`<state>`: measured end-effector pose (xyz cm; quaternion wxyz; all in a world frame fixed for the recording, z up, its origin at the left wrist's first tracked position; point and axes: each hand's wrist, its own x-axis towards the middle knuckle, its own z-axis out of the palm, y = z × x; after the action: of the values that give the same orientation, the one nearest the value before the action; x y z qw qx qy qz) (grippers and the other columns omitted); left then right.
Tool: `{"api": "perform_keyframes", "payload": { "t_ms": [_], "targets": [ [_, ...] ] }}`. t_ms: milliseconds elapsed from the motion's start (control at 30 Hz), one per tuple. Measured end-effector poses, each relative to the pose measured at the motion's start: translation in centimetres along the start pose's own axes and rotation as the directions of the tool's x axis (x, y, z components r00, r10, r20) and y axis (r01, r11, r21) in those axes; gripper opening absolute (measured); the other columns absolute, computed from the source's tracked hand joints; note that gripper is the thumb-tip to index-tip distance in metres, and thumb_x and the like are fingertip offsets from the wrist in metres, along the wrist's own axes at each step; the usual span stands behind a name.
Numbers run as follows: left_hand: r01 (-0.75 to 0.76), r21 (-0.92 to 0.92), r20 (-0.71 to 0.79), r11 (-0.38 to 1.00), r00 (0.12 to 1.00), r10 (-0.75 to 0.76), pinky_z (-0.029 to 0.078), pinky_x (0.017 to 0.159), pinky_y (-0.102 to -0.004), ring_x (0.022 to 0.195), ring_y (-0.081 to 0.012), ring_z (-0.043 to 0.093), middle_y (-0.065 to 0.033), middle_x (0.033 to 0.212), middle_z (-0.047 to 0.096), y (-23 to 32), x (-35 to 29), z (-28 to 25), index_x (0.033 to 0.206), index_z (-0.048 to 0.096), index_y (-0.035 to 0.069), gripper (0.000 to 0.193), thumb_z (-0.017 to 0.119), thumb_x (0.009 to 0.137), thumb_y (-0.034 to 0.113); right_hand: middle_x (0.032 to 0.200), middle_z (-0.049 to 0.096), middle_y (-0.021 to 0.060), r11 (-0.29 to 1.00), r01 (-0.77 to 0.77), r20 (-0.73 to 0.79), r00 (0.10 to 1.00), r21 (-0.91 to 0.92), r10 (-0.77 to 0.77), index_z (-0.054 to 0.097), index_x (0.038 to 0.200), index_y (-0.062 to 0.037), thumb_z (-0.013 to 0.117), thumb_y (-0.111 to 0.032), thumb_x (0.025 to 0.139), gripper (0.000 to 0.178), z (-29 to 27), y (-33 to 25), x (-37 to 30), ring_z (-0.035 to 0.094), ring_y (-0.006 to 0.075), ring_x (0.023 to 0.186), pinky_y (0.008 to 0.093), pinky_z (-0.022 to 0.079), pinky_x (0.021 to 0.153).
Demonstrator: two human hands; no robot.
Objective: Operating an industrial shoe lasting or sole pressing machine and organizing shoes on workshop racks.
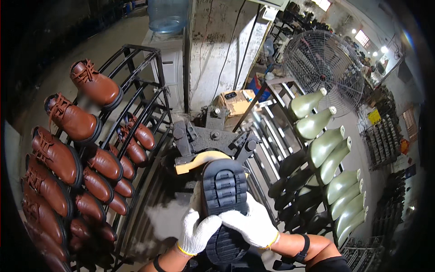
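Note:
A shoe (224,186) with a black treaded sole is held sole up, its far end close against a curved yellow pad (201,159) on a dark metal machine (215,136). Its upper is mostly hidden beneath the sole. My left hand (198,232), in a white knit glove, grips the shoe's left side with the thumb across the sole. On the other side my right hand (254,223), gloved the same way, closes round the shoe. Both thumbs meet near the middle of the tread; the fingers underneath are out of sight.
To the left, a black metal rack (161,68) bears rows of brown lace-up shoes (97,88). A second rack on the right holds glossy green shoe lasts (327,145). Beyond the machine are a cardboard box (239,103), a marked pillar (213,50) and a large caged fan (322,75).

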<state>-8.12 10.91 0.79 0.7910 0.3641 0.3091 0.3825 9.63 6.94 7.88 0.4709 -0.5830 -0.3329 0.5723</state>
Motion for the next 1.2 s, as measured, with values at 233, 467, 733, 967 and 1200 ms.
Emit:
{"api": "perform_keyframes", "payload": {
  "t_ms": [233, 467, 733, 967, 1200],
  "targets": [
    [-0.082, -0.007, 0.047, 0.997, 0.996, 0.082, 0.040, 0.120, -0.0377, 0.144, -0.0216, 0.049, -0.0145, 0.164, 0.042, -2.0, -1.3, 0.2, 0.168, 0.014, -0.005, 0.088, 0.067, 0.100, 0.005, 0.115, 0.075, 0.0082, 0.998, 0.009, -0.194, 0.981, 0.055, 0.002, 0.062, 0.136, 0.0019, 0.073, -0.004, 0.098, 0.040, 1.3, 2.7, -3.3, 0.069, 0.0140, 0.106, 0.0297, 0.054, 0.098],
    [0.541, -0.806, 0.548, 0.241, 0.836, -0.043, 0.042, 0.120, -0.0588, 0.126, -0.0511, 0.063, -0.0454, 0.128, 0.062, -9.7, -2.5, -6.1, 0.143, 0.043, -0.025, 0.086, 0.034, 0.103, 0.052, 0.122, 0.076, 0.0139, 0.971, 0.066, -0.244, 0.962, -0.231, -0.123, 0.060, 0.144, -0.0009, 0.078, -0.028, 0.093, 0.060, 2.6, 5.2, -5.1, 0.071, 0.0196, 0.108, 0.0331, 0.053, 0.100],
    [-0.041, 0.383, 0.062, 0.923, 0.998, 0.018, 0.061, 0.085, -0.0417, 0.095, -0.0349, 0.077, -0.0251, 0.099, 0.078, -4.4, -7.2, -0.1, 0.106, 0.064, -0.015, 0.056, 0.070, 0.102, 0.040, 0.112, 0.076, 0.0103, 0.669, 0.390, -0.169, 0.773, -0.633, -0.611, 0.073, 0.121, -0.0025, 0.071, -0.014, 0.097, 0.027, 3.0, 9.4, -6.6, 0.074, 0.0195, 0.099, 0.0324, 0.057, 0.090],
    [-0.230, 0.733, 0.323, 0.640, 0.946, -0.030, 0.050, 0.106, -0.0415, 0.129, -0.0358, 0.061, -0.0267, 0.148, 0.053, -8.9, -16.3, -5.7, 0.164, 0.014, -0.007, 0.120, 0.091, 0.080, 0.030, 0.127, 0.070, 0.0123, 0.586, 0.055, 0.012, 0.997, -0.808, -0.076, 0.057, 0.145, -0.0039, 0.077, -0.011, 0.090, 0.059, 1.7, 20.9, -15.8, 0.068, 0.0256, 0.115, 0.0404, 0.052, 0.106],
    [-0.197, 0.879, 0.250, 0.435, 0.966, -0.068, 0.041, 0.120, -0.0421, 0.144, -0.0274, 0.052, -0.0074, 0.156, 0.056, -17.7, -20.3, -18.1, 0.154, 0.052, 0.014, 0.077, 0.082, 0.089, 0.041, 0.163, 0.046, 0.0103, 0.977, -0.204, 0.307, 0.927, -0.062, 0.213, 0.034, 0.163, -0.0007, 0.096, -0.026, 0.077, 0.110, 4.0, 19.8, -15.8, 0.045, 0.0226, 0.148, 0.0394, 0.036, 0.123]
  ]
}}
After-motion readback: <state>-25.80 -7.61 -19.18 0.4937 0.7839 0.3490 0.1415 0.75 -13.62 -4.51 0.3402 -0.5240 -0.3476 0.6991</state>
